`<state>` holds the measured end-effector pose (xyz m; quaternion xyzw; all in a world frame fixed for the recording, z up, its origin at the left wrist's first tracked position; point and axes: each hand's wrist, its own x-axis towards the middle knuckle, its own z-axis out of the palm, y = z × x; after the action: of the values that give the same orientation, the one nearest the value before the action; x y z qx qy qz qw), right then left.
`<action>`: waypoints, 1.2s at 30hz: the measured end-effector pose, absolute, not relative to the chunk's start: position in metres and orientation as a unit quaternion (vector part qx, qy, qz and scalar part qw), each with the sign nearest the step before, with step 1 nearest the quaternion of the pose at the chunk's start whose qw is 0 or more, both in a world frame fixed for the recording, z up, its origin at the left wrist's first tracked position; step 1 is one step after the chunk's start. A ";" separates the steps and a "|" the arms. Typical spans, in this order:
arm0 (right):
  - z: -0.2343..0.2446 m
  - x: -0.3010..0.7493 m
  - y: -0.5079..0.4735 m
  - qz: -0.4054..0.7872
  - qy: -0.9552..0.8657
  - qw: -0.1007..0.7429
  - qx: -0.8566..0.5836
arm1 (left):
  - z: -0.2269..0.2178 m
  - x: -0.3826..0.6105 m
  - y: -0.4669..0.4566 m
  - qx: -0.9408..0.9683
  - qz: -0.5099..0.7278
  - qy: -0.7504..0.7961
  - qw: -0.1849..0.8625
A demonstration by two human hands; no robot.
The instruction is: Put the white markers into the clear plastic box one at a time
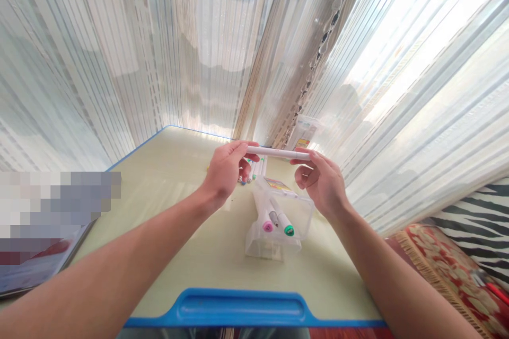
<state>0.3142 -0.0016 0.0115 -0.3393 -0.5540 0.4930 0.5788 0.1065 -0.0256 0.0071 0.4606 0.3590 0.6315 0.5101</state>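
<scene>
A slim white marker (276, 153) is stretched level between my two hands, above the table. My left hand (229, 167) pinches its left end. At its right end, my right hand (323, 180) grips it between thumb and fingers. Below the marker, a clear plastic case (306, 217) lies tilted on the table with its open end toward me. Inside it are a pink-ended marker (268, 225), a green-ended marker (289, 230) and a grey-tipped one (274, 217). Behind my left fingers lie several white markers (258, 168) with coloured ends, partly hidden.
The pale table (178, 254) has a blue rim with a moulded blue tray (242, 305) at the near edge. Another clear case (304, 132) stands at the back by the striped curtain (214, 37). A tablet-like device (67, 251), partly blurred out, sits at left. Patterned fabric (449, 259) lies at right.
</scene>
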 end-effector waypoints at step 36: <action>0.006 0.312 0.000 0.435 -0.588 0.587 -0.348 | 0.000 0.109 -0.026 0.528 0.591 0.445 0.416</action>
<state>0.3124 0.0004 0.0056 -0.3477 -0.5884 0.4346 0.5866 0.1092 -0.0264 0.0000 0.5285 0.4454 0.5909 0.4161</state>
